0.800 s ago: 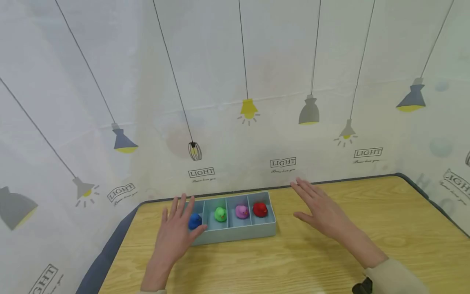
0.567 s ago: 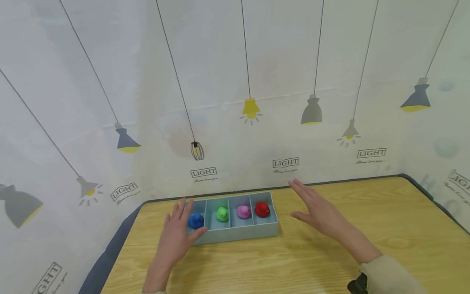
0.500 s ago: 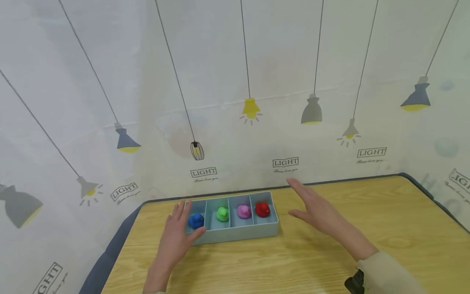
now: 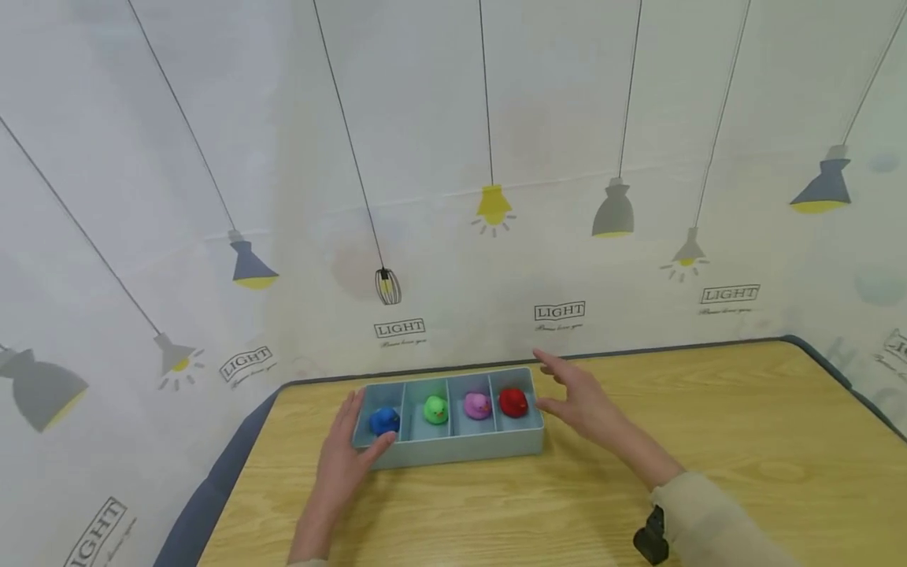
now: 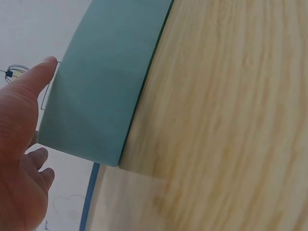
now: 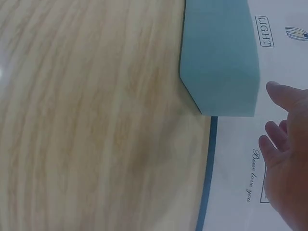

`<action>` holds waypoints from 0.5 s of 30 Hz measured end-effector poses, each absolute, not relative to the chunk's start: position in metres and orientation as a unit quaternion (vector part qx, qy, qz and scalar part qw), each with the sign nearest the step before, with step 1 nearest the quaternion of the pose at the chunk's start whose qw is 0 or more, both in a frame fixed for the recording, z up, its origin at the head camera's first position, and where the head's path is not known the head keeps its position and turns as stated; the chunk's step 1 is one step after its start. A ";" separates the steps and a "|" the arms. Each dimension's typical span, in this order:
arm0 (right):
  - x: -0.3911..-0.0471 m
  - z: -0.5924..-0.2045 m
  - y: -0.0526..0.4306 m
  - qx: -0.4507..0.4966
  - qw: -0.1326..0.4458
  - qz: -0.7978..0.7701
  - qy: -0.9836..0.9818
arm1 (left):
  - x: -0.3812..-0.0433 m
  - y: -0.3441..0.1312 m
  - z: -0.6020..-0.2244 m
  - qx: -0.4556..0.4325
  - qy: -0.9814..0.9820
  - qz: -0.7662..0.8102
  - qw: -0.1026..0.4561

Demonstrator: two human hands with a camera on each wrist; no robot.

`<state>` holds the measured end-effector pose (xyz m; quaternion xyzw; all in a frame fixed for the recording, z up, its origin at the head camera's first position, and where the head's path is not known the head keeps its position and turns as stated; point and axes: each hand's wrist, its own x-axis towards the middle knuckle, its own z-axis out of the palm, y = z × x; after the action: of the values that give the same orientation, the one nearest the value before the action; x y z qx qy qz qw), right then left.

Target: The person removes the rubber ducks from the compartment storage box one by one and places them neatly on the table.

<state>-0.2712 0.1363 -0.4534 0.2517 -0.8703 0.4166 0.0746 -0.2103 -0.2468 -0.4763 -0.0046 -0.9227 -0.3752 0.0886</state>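
A light blue box with several compartments in a row rests on the table. From left to right it holds a blue toy duck, a green duck, a pink duck and a red duck. At the box's left end is my left hand, fingers extended along the side and thumb at the front rim; firm contact is hard to confirm. My right hand hovers just beyond the right end, fingers loosely bent, holding nothing. In the right wrist view a gap separates its thumb from the box.
The wooden table has a dark edge strip at the back and sides. Behind it hangs a pale cloth backdrop printed with lamps, close to the box. A black device sits at the right sleeve.
My right hand has moved left, closer to the box's right end. The left hand has come down nearer the left end. The view has shifted slightly; the ducks keep their compartments.
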 end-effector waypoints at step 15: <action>-0.272 -0.469 0.121 0.228 0.082 0.424 -0.873 | -0.212 -0.242 -0.487 0.053 -0.875 -0.479 0.042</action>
<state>-0.2723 0.1209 -0.4690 0.2277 -0.8726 0.4242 0.0816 -0.2117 -0.2424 -0.4873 0.0532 -0.8749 -0.4795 0.0417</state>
